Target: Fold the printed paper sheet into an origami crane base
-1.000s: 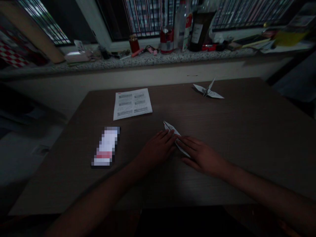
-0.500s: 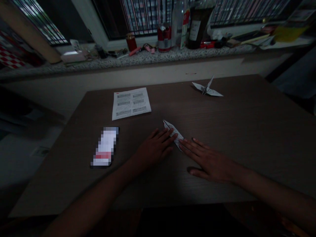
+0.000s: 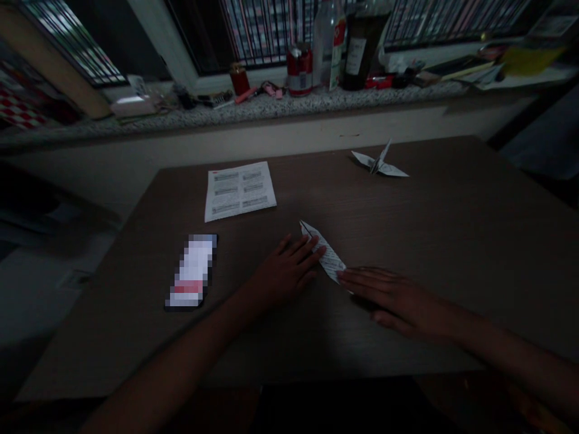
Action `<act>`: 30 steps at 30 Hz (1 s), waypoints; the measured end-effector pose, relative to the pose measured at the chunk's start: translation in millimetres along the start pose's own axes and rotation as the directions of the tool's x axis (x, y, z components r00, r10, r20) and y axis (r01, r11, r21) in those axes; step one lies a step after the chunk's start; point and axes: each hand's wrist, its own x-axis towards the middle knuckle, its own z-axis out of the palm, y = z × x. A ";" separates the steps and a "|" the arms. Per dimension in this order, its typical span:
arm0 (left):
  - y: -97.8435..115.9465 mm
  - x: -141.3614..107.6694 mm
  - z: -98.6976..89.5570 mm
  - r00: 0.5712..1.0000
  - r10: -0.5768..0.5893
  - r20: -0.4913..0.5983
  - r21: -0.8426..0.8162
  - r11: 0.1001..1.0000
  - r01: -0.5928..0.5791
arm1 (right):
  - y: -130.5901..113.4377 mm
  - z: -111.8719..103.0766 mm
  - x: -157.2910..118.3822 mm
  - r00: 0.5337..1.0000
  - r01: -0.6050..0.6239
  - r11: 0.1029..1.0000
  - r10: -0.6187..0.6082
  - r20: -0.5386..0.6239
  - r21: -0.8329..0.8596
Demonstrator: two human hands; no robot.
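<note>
A narrow folded strip of printed paper (image 3: pixel 332 260) lies slantwise on the table, its pointed far end toward the window. The fingers of my left hand (image 3: pixel 289 268) rest outstretched on its upper part and press it down. At the lower end, my right hand (image 3: pixel 398 295) lies flat, its straight fingertips touching the paper and hiding part of that end. Neither hand is closed around anything. Farther back on the right stands a folded paper crane (image 3: pixel 379 164) with its wings spread.
A printed sheet (image 3: pixel 240 190) lies at the back left of the brown table (image 3: pixel 443 223). Nearer is a phone (image 3: pixel 192 271) with a blurred screen. Behind, the stone windowsill (image 3: pixel 266 109) carries a red can (image 3: pixel 300 71), bottles and small clutter.
My right hand has slid right and toward me along the folded paper, uncovering more of its lower part. My left hand stays in place on it.
</note>
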 end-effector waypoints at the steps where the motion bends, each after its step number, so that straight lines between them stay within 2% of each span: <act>1: -1.0 1.1 0.2 1.000 0.011 0.004 -0.012 1.000 -0.011 | 2.7 -2.2 3.2 0.999 -0.016 1.000 0.017 -0.036 0.016; 4: -3.4 5.1 -0.2 0.999 0.047 0.009 -0.055 0.997 -0.046 | 14.5 -5.5 17.7 0.983 -0.108 0.994 0.111 -0.146 0.028; 7: -4.3 7.3 -1.0 0.998 0.062 0.007 -0.082 0.995 -0.062 | 32.6 -5.4 37.9 0.975 -0.109 0.994 0.107 -0.197 -0.001; 12: -2.9 6.7 -0.4 0.998 0.059 -0.021 -0.094 0.994 -0.061 | 64.1 -3.7 69.0 0.989 -0.052 0.996 0.041 -0.142 -0.078; 15: 0.1 6.4 1.2 0.997 0.051 -0.056 -0.092 0.994 -0.056 | 74.5 -3.0 78.6 0.993 -0.025 0.992 0.011 -0.117 -0.121; 21: 4.3 7.0 2.9 0.995 0.073 -0.065 -0.108 0.991 -0.079 | 77.4 -5.8 84.2 0.999 0.013 0.982 -0.023 -0.049 -0.188; 30: 1.4 6.7 -6.2 0.996 0.088 0.009 -0.195 0.977 -0.084 | 82.9 -9.1 88.6 0.999 0.021 0.991 -0.027 -0.044 -0.135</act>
